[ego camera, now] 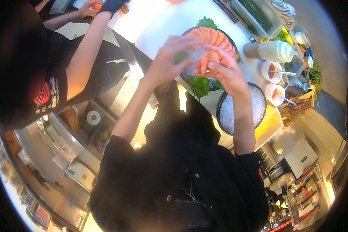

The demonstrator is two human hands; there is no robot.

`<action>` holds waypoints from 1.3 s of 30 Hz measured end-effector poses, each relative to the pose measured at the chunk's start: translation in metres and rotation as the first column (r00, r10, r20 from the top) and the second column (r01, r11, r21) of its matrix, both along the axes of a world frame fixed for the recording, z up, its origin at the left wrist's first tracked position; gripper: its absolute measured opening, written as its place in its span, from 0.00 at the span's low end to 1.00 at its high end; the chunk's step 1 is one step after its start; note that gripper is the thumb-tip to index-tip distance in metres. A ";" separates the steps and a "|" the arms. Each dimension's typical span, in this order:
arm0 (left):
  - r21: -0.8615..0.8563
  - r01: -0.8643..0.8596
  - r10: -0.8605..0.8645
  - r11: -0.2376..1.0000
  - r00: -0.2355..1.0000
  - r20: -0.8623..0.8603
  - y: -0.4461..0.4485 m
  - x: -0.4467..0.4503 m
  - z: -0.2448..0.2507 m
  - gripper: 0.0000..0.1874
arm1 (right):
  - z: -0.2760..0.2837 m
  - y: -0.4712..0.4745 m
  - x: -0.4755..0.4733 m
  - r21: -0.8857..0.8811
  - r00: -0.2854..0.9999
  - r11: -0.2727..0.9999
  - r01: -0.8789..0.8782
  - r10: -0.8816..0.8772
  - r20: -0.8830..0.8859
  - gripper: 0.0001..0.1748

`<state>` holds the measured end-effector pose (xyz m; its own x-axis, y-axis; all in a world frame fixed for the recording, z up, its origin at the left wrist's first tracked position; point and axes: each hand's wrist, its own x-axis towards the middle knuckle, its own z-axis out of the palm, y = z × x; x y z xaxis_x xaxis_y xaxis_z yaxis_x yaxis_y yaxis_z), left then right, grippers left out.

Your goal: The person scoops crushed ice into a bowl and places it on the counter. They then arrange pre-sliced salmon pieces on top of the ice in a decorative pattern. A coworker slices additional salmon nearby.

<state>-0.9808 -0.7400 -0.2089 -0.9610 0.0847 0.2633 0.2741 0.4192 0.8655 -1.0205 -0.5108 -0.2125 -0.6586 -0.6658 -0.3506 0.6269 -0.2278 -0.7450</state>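
Note:
My right hand (pixel 230 74) holds a small bunch of salmon slices (pixel 209 61) between thumb and fingers, above a dark round plate (pixel 182 76). To its left, my left hand (pixel 175 56) is blurred, fingers apart and curved, with nothing seen in it. Salmon slices (pixel 213 36) fan in an arc along the far side of the plate. Pale shredded garnish (pixel 192 55) lies in the plate's middle, partly hidden by my hands. Green shiso leaves (pixel 199 86) stick out at the rim. Under my right forearm stands a dark bowl of crushed ice (pixel 227 113).
A squeeze bottle (pixel 268 50), tubs with spoons (pixel 275 94) and a clear container of greens (pixel 256 17) line the right side. A long knife (pixel 227 11) lies beyond the plate on the white board (pixel 153 34). At left, a co-worker's arm (pixel 88 55) reaches over the counter.

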 end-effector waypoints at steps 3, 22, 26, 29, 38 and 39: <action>-0.081 0.150 -0.146 0.985 0.988 0.053 -0.005 0.003 0.015 0.19 | 0.007 -0.007 0.005 -0.029 0.998 0.999 -0.024 0.026 0.058 0.30; -0.026 -0.026 0.031 0.999 0.972 0.233 -0.026 -0.008 -0.022 0.07 | -0.018 -0.066 0.012 0.621 0.894 0.731 0.283 0.033 -0.446 0.08; -0.032 -0.111 0.114 0.993 0.987 0.112 -0.016 -0.014 -0.039 0.07 | -0.031 -0.079 0.010 0.683 0.772 0.539 0.492 0.092 -0.629 0.05; -0.145 -0.168 0.187 0.975 0.973 0.136 -0.011 -0.011 -0.045 0.06 | -0.026 -0.078 0.011 0.640 0.654 0.489 0.592 0.173 -0.736 0.07; -0.024 0.026 -0.025 0.999 0.999 0.046 -0.014 0.035 0.009 0.19 | 0.029 -0.026 0.030 0.261 0.988 0.962 -0.085 0.116 -0.106 0.52; 0.035 0.122 -0.124 0.992 0.991 0.059 -0.010 0.040 0.013 0.18 | 0.029 -0.026 0.033 0.163 0.976 0.968 -0.189 0.203 -0.078 0.56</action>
<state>-0.9409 -0.7495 -0.1964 -0.9580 0.1961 0.2093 0.2687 0.3583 0.8941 -0.9871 -0.5370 -0.1832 -0.5552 -0.7283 -0.4017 0.5737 0.0143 -0.8190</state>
